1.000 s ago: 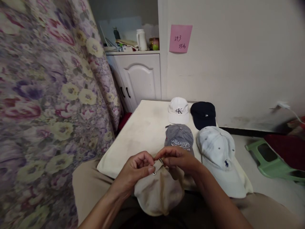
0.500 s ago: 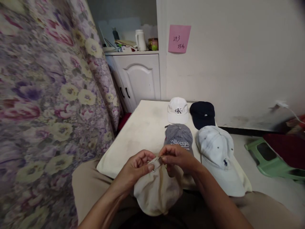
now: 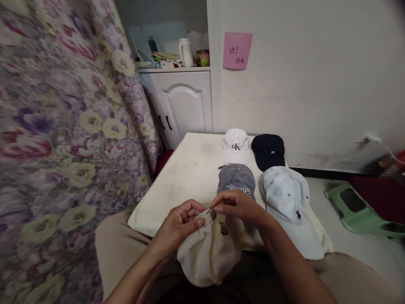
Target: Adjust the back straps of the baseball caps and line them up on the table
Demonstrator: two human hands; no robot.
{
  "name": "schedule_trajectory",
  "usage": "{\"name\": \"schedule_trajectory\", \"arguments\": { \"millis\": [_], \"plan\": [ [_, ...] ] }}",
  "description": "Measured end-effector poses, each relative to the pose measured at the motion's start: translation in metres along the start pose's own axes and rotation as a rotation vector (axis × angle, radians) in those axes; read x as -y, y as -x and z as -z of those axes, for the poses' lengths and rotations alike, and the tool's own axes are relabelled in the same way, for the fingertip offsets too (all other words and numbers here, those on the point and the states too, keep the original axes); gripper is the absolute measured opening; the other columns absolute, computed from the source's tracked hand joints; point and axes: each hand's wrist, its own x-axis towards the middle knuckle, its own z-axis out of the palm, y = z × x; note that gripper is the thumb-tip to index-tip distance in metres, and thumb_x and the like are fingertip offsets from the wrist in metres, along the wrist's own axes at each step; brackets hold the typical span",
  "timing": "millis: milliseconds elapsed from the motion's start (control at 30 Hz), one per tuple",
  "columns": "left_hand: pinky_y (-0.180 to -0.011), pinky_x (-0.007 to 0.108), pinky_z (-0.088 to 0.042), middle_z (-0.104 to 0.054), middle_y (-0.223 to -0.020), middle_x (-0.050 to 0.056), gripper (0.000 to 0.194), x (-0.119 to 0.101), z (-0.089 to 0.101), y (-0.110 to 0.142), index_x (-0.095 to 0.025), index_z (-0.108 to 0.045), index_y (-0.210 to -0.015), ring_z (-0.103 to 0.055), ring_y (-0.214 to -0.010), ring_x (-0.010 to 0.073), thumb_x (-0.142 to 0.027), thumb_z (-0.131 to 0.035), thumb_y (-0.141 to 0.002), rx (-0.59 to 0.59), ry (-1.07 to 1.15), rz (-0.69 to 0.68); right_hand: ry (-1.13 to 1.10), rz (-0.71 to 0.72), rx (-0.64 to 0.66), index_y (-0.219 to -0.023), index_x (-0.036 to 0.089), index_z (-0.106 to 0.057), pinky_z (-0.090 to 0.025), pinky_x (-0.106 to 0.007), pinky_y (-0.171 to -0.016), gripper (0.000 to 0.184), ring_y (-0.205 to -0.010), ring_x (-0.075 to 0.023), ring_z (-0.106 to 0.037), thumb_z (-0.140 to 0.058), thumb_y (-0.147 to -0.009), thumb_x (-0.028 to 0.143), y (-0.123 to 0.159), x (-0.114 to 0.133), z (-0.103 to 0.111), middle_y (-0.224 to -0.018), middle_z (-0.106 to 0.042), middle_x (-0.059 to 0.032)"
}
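Observation:
A beige cap [image 3: 205,257] hangs above my lap with its back strap uppermost. My left hand [image 3: 182,223] pinches the strap near a metal eyelet, thumb in front. At the strap's buckle end, my right hand [image 3: 236,207] has its fingertips pressed together on the cap's strap. Just beyond my hands lies a grey cap [image 3: 236,175] with white lettering, its brim partly hidden by my right hand. To the right is a pale blue cap [image 3: 284,190] with a small dark emblem. Farther back sit a white cap [image 3: 236,139] and a navy cap [image 3: 268,150].
The caps rest on a cream-covered table [image 3: 177,169]. A floral curtain [image 3: 76,126] hangs on the left. Behind stands a white cabinet [image 3: 186,101] with a white jug [image 3: 186,52] on it. A green stool [image 3: 348,211] is on the floor at right.
My right fingers have shifted slightly at the strap, and more of the cap's back opening shows beneath them. The other caps have stayed in place.

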Motion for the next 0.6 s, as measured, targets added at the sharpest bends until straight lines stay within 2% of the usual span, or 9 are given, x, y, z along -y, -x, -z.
{"name": "schedule_trajectory", "arguments": {
  "millis": [167, 367, 500, 600],
  "plan": [
    [-0.062, 0.019, -0.04, -0.068, -0.079, -0.001, 0.024, 0.0, -0.001, -0.001, -0.016, -0.064, -0.093, -0.057, -0.068, 0.0093, -0.031, -0.077, -0.079, 0.016, -0.057, -0.043, -0.062, -0.072, 0.06, -0.095, 0.017, -0.074, -0.037, -0.021, -0.055, 0.028, -0.058, -0.0084, -0.051, -0.077, -0.077, 0.038, -0.002, -0.004, 0.002, -0.071, -0.065, 0.0018],
    [-0.064, 0.021, -0.038, -0.065, -0.083, -0.001, 0.024, -0.001, -0.004, 0.001, -0.017, -0.06, -0.093, -0.055, -0.072, 0.0111, -0.032, -0.074, -0.081, 0.032, -0.154, -0.033, 0.021, -0.108, 0.056, -0.091, 0.019, -0.076, -0.039, -0.021, -0.055, 0.03, -0.058, -0.0087, -0.051, -0.083, -0.07, 0.04, -0.003, -0.008, 0.003, -0.067, -0.064, 0.0031],
    [-0.063, 0.025, -0.037, -0.063, -0.079, 0.0, 0.021, -0.01, -0.008, 0.006, -0.017, -0.061, -0.091, -0.053, -0.072, 0.0139, -0.035, -0.069, -0.084, 0.024, -0.365, -0.044, 0.038, -0.113, 0.128, -0.092, 0.018, -0.076, -0.041, -0.022, -0.056, 0.03, -0.062, -0.0103, -0.055, -0.081, -0.072, 0.04, 0.001, -0.003, 0.002, -0.074, -0.068, 0.0007],
    [-0.065, 0.026, -0.037, -0.061, -0.077, 0.001, 0.017, -0.018, -0.009, 0.011, -0.017, -0.064, -0.09, -0.052, -0.073, 0.0152, -0.033, -0.067, -0.085, 0.001, -0.523, -0.06, 0.104, -0.037, 0.12, -0.089, 0.018, -0.075, -0.043, -0.023, -0.059, 0.027, -0.066, -0.0117, -0.057, -0.081, -0.073, 0.04, 0.006, 0.007, -0.001, -0.076, -0.067, 0.0003]
  ]
}}
